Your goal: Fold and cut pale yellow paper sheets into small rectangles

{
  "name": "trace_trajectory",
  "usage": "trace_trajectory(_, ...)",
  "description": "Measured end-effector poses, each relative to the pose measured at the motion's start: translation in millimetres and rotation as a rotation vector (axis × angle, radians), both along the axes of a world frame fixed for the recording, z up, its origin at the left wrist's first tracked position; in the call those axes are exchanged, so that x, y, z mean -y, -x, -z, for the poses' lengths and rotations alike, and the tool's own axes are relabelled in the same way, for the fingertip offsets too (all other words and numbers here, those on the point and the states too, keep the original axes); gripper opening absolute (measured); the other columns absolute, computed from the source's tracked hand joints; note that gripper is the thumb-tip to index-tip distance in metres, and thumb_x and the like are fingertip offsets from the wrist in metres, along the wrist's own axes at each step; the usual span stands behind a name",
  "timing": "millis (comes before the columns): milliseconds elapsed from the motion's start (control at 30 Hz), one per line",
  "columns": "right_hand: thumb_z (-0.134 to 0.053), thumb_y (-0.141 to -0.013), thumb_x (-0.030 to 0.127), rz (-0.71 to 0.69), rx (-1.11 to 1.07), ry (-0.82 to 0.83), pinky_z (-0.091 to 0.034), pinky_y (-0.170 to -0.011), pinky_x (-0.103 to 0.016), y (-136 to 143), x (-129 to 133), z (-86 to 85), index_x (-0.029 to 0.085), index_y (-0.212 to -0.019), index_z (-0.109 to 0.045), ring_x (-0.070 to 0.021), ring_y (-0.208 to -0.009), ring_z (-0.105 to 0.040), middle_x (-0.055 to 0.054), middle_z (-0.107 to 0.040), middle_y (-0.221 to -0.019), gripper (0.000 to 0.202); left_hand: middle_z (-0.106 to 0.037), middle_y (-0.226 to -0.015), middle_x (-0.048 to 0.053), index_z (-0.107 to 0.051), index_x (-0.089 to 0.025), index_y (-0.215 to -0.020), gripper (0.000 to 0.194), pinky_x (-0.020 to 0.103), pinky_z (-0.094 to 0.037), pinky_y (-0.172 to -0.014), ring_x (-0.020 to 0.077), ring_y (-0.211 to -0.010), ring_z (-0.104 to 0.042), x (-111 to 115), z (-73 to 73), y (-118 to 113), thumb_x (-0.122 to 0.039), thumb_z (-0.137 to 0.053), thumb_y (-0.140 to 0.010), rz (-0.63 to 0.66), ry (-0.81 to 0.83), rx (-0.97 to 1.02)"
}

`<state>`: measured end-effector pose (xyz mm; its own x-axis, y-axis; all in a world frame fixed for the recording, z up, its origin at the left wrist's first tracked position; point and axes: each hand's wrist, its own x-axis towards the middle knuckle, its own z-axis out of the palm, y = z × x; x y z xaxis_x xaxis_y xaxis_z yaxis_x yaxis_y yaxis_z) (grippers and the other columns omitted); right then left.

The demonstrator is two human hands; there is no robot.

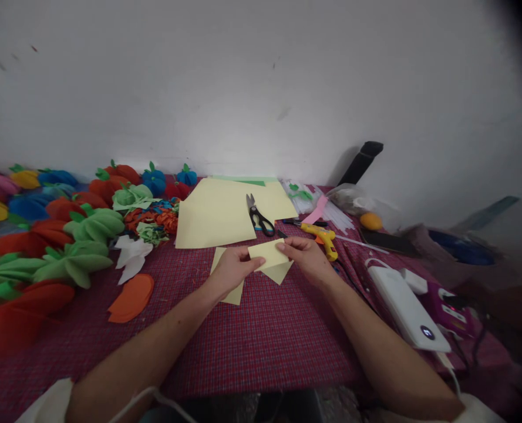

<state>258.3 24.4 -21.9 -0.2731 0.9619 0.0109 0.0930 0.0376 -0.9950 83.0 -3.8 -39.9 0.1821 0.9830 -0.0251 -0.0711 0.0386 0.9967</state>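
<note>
Pale yellow and small, the paper piece (268, 254) is stretching between the left hand (231, 271) and the right hand (310, 259), above the red checked cloth (282, 335). Judging by the grip, the person is working its edges, perhaps aligning or creasing them; whether it is folded is staying unclear. Any further shaping is calling for even pressure from both sides, so that the thin paper is not buckling. The left thumb and fingers are closing on its left end, and the right thumb is pressing near its upper right corner; how the hidden fingertips are curling, the view is not telling. Its middle is lying bare between the 2 thumbs. Just below, a loose slip (280, 273) is showing its corner, while another slip (234, 296) is lying by the left hand. Beyond, black-handled scissors (254, 211) are resting partly on large yellow sheets (212, 217), and a yellow glue gun (325, 235) is lying near the right hand.
</note>
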Motion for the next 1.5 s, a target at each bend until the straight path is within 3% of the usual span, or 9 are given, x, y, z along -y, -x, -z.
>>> trace_trajectory(267,-0.063,-0.065,0.041,0.017,0.007,-0.014,-0.025,-0.046,-0.022,-1.2,-2.8,4.8,0.015,-0.058,-0.056,-0.0068,-0.047,-0.035,0.004,-0.044,-0.049,0.028,-0.067,-0.080,0.005,-0.066,-0.013,-0.086,0.025,0.026,-0.042,-0.062,0.0151,-0.066,-0.058,-1.3,5.5,2.1,-0.028,-0.064,-0.066,-0.011,-0.009,-0.061)
trace_trajectory(767,-0.061,-0.067,0.042,0.010,0.029,-0.044,-0.023,-0.046,-0.022,-1.3,-2.4,5.5,0.016,-0.055,-0.052,-0.0070,-0.048,-0.033,0.005,-0.040,-0.049,0.031,-0.065,-0.074,0.003,-0.065,-0.013,-0.082,0.025,0.024,-0.040,-0.061,0.0124,-0.062,-0.055,0.0,3.3,-0.2,-0.033,-0.064,-0.067,-0.002,0.010,-0.045)
trace_trajectory(933,-0.061,-0.068,0.039,-0.034,0.023,-0.044,-0.023,-0.047,-0.022,0.5,0.0,4.7,0.015,-0.055,-0.051,-0.0062,-0.048,-0.032,0.005,-0.040,-0.050,0.030,-0.059,-0.063,0.000,-0.062,-0.014,-0.077,0.028,0.021,-0.037,-0.052,0.0093,-0.053,-0.049,0.8,1.4,0.7,-0.040,-0.060,-0.069,-0.030,-0.069,-0.134)
trace_trajectory(1167,-0.061,-0.069,0.036,-0.064,0.065,-0.078,-0.023,-0.047,-0.021,2.9,1.3,5.7,0.014,-0.054,-0.053,-0.0061,-0.048,-0.033,0.005,-0.041,-0.050,0.029,-0.054,-0.056,-0.002,-0.062,-0.016,-0.074,0.028,0.019,-0.031,-0.045,0.0088,-0.048,-0.044,0.3,4.3,4.3,-0.043,-0.053,-0.073,-0.068,-0.249,-0.481)
trace_trajectory(1500,-0.060,-0.070,0.039,-0.125,0.087,-0.006,-0.024,-0.046,-0.020,6.8,3.5,8.3,0.013,-0.065,-0.058,-0.0057,-0.048,-0.036,0.004,-0.045,-0.055,0.027,-0.050,-0.055,-0.003,-0.061,-0.015,-0.068,0.032,0.019,-0.028,-0.046,0.0087,-0.051,-0.042,-0.2,4.8,6.1,-0.042,-0.047,-0.078,-0.084,-0.312,-0.468)
